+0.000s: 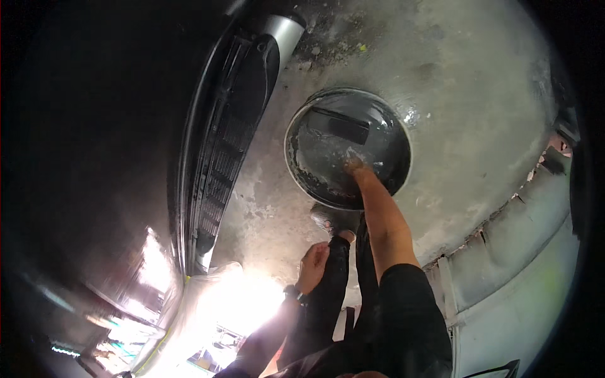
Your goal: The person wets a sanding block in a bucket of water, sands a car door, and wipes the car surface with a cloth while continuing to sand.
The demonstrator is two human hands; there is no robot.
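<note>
A round dark tub with a pale rim stands on the floor in front of me, holding water. My right hand reaches down into it, and the water is stirred up around the fingertips. Those fingers are blurred and partly hidden, so whatever they might hold does not show. Inside the tub a dark rectangular patch shows; I cannot tell whether it is an object or a reflection. By my left leg hangs my left hand, its fingers loosely bent and nothing visible in them. A dark band circles that wrist.
At left a dark vehicle panel with a slatted grille and a silver end rises alongside. Pale sheeting hangs at lower left in bright glare. A whitish panel curves along the right. The concrete floor looks wet and stained.
</note>
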